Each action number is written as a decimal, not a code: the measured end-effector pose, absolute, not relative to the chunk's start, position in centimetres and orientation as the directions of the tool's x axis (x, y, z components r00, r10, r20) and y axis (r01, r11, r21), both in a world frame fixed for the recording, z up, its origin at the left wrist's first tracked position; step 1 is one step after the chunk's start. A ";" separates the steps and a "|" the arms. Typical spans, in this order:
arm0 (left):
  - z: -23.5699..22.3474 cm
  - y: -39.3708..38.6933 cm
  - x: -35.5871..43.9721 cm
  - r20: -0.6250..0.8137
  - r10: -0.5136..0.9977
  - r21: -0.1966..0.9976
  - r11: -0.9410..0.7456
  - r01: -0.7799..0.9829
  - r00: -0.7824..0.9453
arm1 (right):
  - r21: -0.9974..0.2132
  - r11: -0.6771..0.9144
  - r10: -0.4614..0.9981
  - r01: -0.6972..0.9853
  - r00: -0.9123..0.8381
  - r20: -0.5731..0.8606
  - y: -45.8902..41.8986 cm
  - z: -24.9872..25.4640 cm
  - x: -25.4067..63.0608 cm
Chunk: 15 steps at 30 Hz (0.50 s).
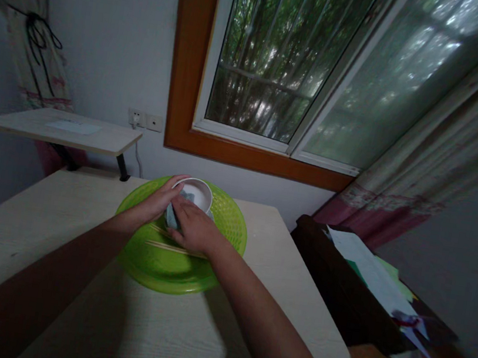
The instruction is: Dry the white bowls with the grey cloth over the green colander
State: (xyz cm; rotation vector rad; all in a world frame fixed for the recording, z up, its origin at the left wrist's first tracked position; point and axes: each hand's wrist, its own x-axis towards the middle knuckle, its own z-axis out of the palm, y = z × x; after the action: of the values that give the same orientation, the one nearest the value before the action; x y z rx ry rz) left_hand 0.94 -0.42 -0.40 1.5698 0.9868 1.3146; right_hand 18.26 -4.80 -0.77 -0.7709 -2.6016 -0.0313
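A white bowl (201, 193) is tilted over a green plastic basket (233, 220). My left hand (159, 199) grips the bowl by its left rim. With my right hand (194, 224) I press a grey-blue cloth (171, 217) against the bowl's near side, and part of the cloth lies over the rim inside it. The fingers of my right hand are partly hidden behind the cloth and bowl. Below my hands, several wooden chopsticks (171, 248) lie in the basket.
The basket stands on a pale wooden table (294, 293). A raised shelf (106, 139) with a paper sheet (75, 127) stands at the back left. Beyond the table's right edge is a dark cabinet (332, 275) with papers (373, 269) on it. A window is behind.
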 end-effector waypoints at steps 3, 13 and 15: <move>-0.5 -0.3 0.9 0.331 0.930 0.935 -0.347 0.078 0.161 | -0.097 0.842 0.518 0.530 -0.746 0.418 -4.5 -1.2 18.2; -0.2 -0.3 0.4 0.398 0.915 0.902 -0.404 0.154 0.067 | -0.015 0.804 0.562 0.594 -0.751 0.346 -4.8 -0.6 18.1; -0.1 -0.3 0.4 0.395 0.916 0.906 -0.401 0.139 0.067 | 0.011 0.784 0.579 0.621 -0.737 0.350 -4.7 -0.6 18.1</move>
State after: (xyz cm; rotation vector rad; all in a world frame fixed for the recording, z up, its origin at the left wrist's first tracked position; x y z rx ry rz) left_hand 0.39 -0.27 -0.12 1.6436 1.0691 1.4007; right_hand 18.10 -4.69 -0.58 -0.9183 -2.6474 -0.1809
